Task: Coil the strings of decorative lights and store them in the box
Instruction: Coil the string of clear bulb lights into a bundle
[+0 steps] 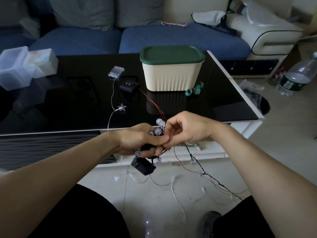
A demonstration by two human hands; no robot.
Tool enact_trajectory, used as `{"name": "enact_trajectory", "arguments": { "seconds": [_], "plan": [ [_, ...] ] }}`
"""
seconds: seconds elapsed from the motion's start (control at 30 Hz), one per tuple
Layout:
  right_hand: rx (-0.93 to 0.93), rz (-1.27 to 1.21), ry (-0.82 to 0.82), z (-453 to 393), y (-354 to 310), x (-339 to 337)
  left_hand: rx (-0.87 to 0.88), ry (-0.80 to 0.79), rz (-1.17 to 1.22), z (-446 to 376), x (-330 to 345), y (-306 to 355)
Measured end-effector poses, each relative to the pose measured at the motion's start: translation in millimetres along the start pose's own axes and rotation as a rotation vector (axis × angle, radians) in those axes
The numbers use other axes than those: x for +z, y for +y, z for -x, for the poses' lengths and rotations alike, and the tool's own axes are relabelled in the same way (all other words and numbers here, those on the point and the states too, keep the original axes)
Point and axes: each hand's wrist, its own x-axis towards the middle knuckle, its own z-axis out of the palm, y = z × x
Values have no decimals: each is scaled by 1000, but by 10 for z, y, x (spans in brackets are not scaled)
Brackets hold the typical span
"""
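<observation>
Head view, looking down over a black glass desk (85,100): both hands meet just off its near edge, at about 6 o'clock from the cream box (172,78). The left hand (142,140) is curled round a bundle of black-wired bulb lights (158,128), thumb pressed on top, with clear round bulbs poking out above the fingers. The right hand (187,129) pinches the same wire just beside the left thumb, fingers bent inward. A black battery pack (143,166) hangs below the left hand, and the loose black wire trails down toward 4 o'clock across the tiled floor (283,152).

On the desk, the box stands with its green lid (172,54) on. At its 9 o'clock lie a clear battery case (116,71) and a small black controller (129,85) with thin red wires running toward the hands. A star light (121,107) on a clear wire lies at the box's 7 o'clock. Green bands (194,90) sit against the box's 4 o'clock corner.
</observation>
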Motion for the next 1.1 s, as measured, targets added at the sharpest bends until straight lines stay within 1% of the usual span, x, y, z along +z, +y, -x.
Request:
{"name": "enact_trajectory", "arguments": {
  "seconds": [0.03,0.07,0.17,0.2,0.27,0.33,0.43,0.57,0.63,0.7,0.77,0.83,0.9,0.97,1.03,1.1],
  "plan": [
    [-11,-14,-14,21,17,-47,-9,6,5,-10,1,5],
    [-40,4,21,30,23,-79,-20,20,26,-16,-10,8],
    [-97,159,279,3,45,-101,-46,62,151,-30,-50,16],
    [-100,189,338,-11,54,-94,-42,91,210,-26,-60,18],
    [-113,196,387,-29,77,-78,-9,162,325,-28,-81,25],
    [-110,162,401,-37,96,-86,57,228,328,-23,-116,17],
    [-90,134,376,-37,88,-88,159,267,207,-14,-134,-10],
    [-44,263,343,-81,50,15,180,315,174,-10,-77,1],
    [-21,266,342,-112,23,82,184,352,184,-14,-56,28],
    [14,209,330,-143,32,122,173,376,246,-26,-52,52],
    [35,148,306,-159,35,134,119,353,328,-31,-61,68],
    [40,121,288,-167,21,145,66,308,324,-15,-93,45],
    [47,117,295,-169,9,170,69,304,348,7,-107,46],
    [77,141,319,-171,18,189,114,346,471,6,-115,73],
    [120,220,364,-174,44,184,166,431,610,-1,-124,108],
    [170,240,363,-169,81,160,208,493,647,-8,-159,117]
  ]
}}
